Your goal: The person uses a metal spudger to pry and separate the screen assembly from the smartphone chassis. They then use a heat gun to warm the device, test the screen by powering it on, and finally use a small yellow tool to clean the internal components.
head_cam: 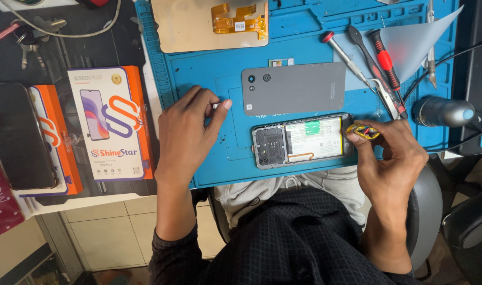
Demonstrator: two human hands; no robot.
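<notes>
Closest to me on the blue mat, the opened phone lies flat, back off, battery and board bare; light, rigid, fragile inside, so I'd hold it by the frame edges only. My right hand is bent at the wrist, fingers pinched shut on a small yellow tool at the phone's right end. My left hand rests palm-down, thumb and forefinger nipping a tiny pale part (screw? can't tell). Farther off: grey back cover, then screwdrivers.
</notes>
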